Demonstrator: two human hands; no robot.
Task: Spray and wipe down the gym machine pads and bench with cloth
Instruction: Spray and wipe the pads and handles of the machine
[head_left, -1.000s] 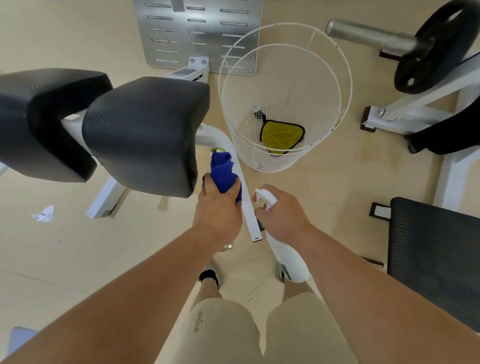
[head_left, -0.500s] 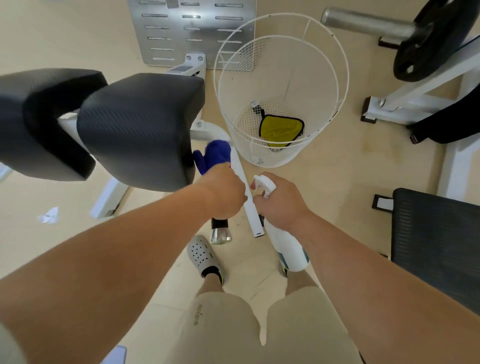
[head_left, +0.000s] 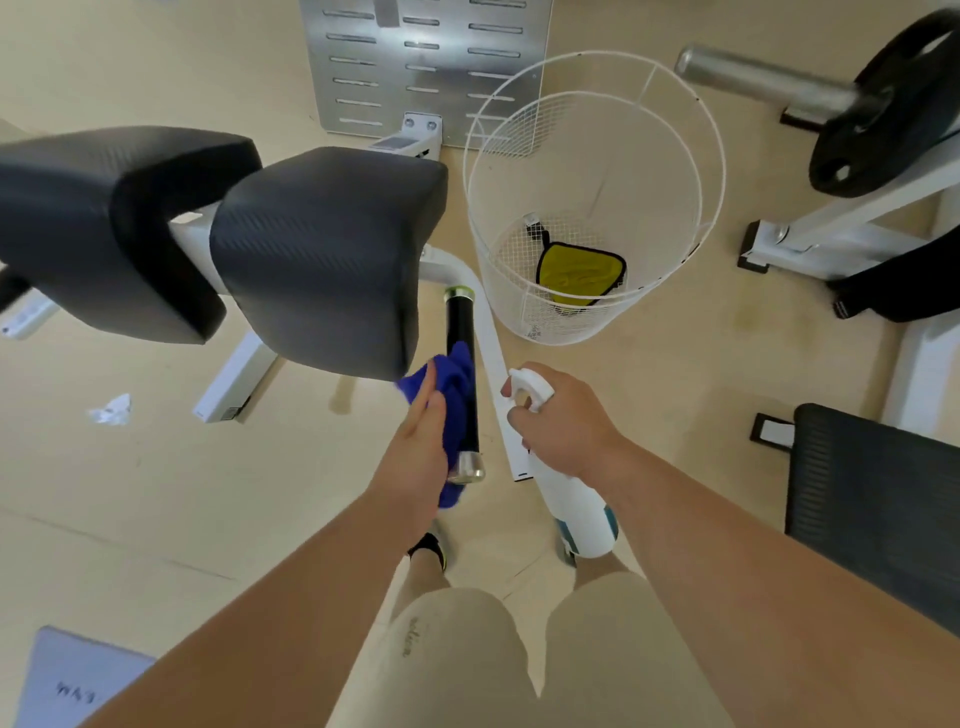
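Note:
My left hand holds a blue cloth against the near end of a black handle grip with metal caps. The grip sticks out from the white machine frame just right of a black pad. A second black pad sits further left. My right hand grips a white spray bottle by its trigger head, nozzle pointing left toward the grip, bottle body hanging down toward my legs.
A white wire basket holding a yellow cloth stands on the floor right of the grip. A black bench pad is at right. A weight plate on a bar is top right. Crumpled paper lies left.
My left hand slid the blue cloth from the far end of the handle grip back toward its near end, uncovering the black grip. The right hand with the bottle stayed put.

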